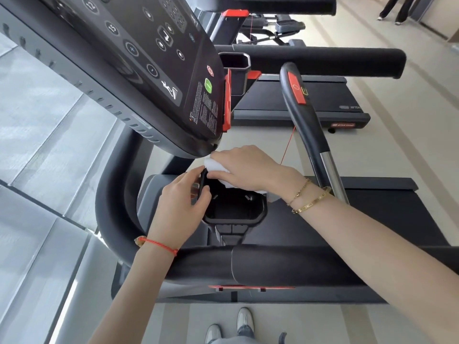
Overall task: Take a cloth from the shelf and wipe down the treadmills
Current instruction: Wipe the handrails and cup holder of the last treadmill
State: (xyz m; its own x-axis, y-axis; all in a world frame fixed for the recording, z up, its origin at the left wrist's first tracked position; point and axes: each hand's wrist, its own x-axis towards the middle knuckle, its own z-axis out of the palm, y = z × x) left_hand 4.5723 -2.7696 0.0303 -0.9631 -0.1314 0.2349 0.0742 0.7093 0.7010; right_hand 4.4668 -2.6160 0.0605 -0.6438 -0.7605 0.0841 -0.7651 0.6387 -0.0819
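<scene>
I stand at the side of a black treadmill, its console [154,70] tilted across the upper left. My right hand [248,167] presses a white cloth [218,167] against the far rim of the black cup holder [236,207], just under the console's lower corner. Most of the cloth is hidden beneath the hand. My left hand [181,204] grips the cup holder's left rim, thumb inside and fingers curled over the edge. Both forearms reach over the padded side handrail [273,264].
A curved handlebar [305,120] with a red stop button rises on the right, a red safety cord hanging by it. A second treadmill [298,95] stands beyond. A window ledge runs along the left. A person's legs [395,8] show at top right.
</scene>
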